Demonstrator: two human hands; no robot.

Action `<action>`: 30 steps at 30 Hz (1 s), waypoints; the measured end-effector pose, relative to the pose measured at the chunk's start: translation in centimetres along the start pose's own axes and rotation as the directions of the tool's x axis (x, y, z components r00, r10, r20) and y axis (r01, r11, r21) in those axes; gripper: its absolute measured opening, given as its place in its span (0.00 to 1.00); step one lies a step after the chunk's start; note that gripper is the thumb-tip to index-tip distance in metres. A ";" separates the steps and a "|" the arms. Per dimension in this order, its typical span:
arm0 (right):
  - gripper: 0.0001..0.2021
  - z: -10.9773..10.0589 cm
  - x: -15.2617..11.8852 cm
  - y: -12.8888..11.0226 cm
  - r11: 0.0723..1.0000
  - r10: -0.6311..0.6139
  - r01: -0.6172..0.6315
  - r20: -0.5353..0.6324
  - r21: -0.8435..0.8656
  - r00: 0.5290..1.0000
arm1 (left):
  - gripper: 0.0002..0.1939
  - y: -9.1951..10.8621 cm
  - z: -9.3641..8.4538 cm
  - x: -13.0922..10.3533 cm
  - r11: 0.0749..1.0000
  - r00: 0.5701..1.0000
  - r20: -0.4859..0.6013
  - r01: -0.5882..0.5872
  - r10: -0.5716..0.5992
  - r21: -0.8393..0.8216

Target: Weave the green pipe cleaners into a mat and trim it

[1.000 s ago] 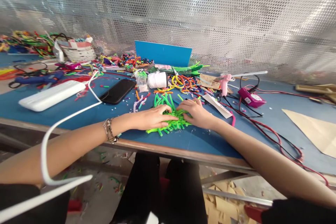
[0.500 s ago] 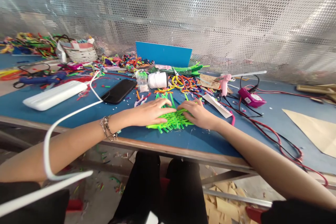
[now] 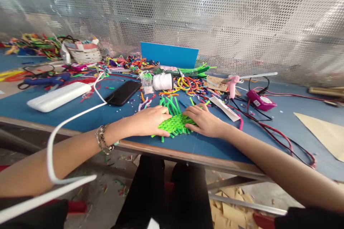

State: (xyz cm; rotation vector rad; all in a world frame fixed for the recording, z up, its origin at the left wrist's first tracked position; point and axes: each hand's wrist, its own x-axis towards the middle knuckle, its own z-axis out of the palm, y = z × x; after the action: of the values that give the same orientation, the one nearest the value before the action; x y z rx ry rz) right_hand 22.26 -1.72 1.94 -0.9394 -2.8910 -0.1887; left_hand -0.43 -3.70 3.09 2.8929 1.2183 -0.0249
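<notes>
A woven green piece made of fuzzy stems lies on the blue table near its front edge, with loose green ends sticking out at the back and front. My left hand grips its left side, thumb low and fingers above. On the right side my right hand grips the piece, fingers over its top and thumb toward the front. Just behind stands a white spool beside a small clear bag.
A black phone and white power bank lie left. Colourful stems are heaped behind. Right are a pink glue gun, a purple box, cables and brown paper. A white cable crosses my left arm.
My left hand has moved down and left along the green piece, uncovering more of its weave and back ends. My right hand has shifted slightly. The whole view has also shifted a little.
</notes>
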 end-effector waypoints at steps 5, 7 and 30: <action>0.18 -0.2 -0.1 -0.1 0.999 0.021 -0.020 0.026 -0.026 0.999 | 0.20 -0.7 -0.4 0.5 0.997 0.997 0.029 -0.068 0.069 -0.039; 0.18 -0.3 -0.2 -0.1 0.999 0.042 -0.042 0.014 -0.009 0.999 | 0.19 -0.8 -1.0 0.7 0.998 0.997 0.043 -0.063 0.064 -0.024; 0.20 -0.7 0.3 0.5 0.974 0.090 -0.101 0.063 0.201 0.994 | 0.23 -0.3 -0.9 2.8 0.999 0.996 0.075 -0.044 0.043 0.012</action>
State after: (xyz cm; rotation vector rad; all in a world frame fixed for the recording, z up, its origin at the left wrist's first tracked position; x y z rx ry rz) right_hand 22.33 -1.24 2.71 -1.0565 -2.8343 0.1396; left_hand 1.34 -1.43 3.93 2.9004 1.1473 -0.1397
